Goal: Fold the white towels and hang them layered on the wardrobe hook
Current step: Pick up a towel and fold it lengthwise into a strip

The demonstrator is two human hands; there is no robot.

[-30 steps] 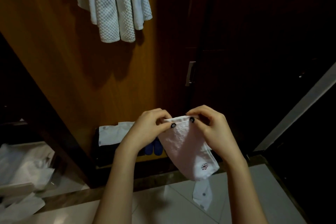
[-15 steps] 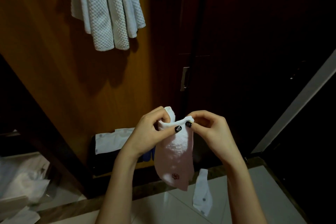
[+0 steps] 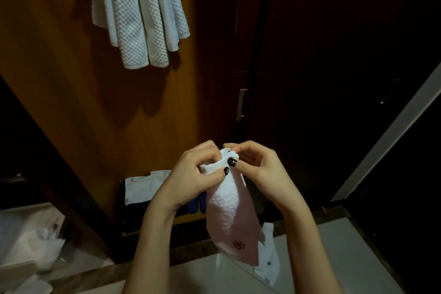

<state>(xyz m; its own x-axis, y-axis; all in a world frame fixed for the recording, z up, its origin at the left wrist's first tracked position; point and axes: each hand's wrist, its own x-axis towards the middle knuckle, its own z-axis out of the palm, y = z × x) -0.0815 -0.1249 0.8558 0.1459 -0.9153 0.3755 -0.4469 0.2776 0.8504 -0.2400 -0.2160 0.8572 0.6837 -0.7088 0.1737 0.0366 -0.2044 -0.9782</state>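
- Two bare forearms rose from the six o'clock edge of the view, and the hands met just below centre.
- The left hand (image 3: 191, 175) had its fingers curled, with thumb and fingertips pinching the bunched top edge of a small white towel (image 3: 226, 210).
- The right hand (image 3: 260, 169), at three o'clock of the left, pinched the same edge with its fingers curled.
- The towel hung from both grips toward six o'clock, with a red emblem (image 3: 239, 244) near its lower end.
- Past that end, at five o'clock, another white cloth (image 3: 270, 265) lay on the pale floor (image 3: 346, 258).
- At nine o'clock of the hands, a white garment (image 3: 145, 182) lay over something dark.
- Crumpled white sheets (image 3: 26, 241) sat at eight o'clock of the view.
- A metal handle (image 3: 243, 105) stood at twelve o'clock of the hands.
- Farthest, at eleven o'clock, layered white waffle towels (image 3: 140, 14) hung against the orange wardrobe panel (image 3: 71, 102).
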